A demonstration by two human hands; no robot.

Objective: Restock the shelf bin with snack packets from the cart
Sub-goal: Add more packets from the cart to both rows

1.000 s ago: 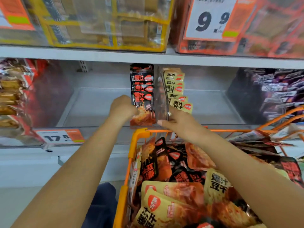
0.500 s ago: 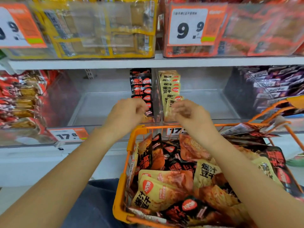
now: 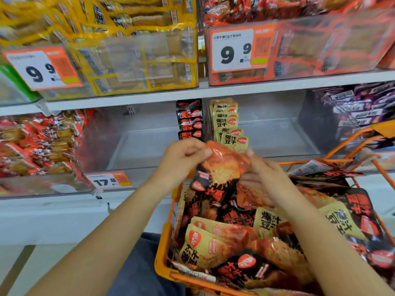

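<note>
An orange cart basket [image 3: 164, 248] at lower right is heaped with black and yellow snack packets. Above its far rim, my left hand [image 3: 181, 159] pinches the top of a black-and-orange snack packet [image 3: 222, 167], and my right hand [image 3: 263, 174] grips its right side. Behind them, the clear shelf bin [image 3: 139, 146] holds a row of black packets [image 3: 190, 122] standing upright against its right wall. The neighbouring bin [image 3: 277, 135] holds a row of yellow packets [image 3: 228, 124] along its left wall. The rest of both bins is bare.
A bin of red packets [image 3: 40, 144] sits at left and one of purple packets [image 3: 359, 112] at right. The upper shelf [image 3: 213, 90] carries yellow and orange bins with 9.9 price tags. A 17.8 tag [image 3: 109, 180] hangs on the lower bin front.
Both hands have drawn back from the rows in the bins and come together over the cart. They now hold one black-and-orange packet between them.
</note>
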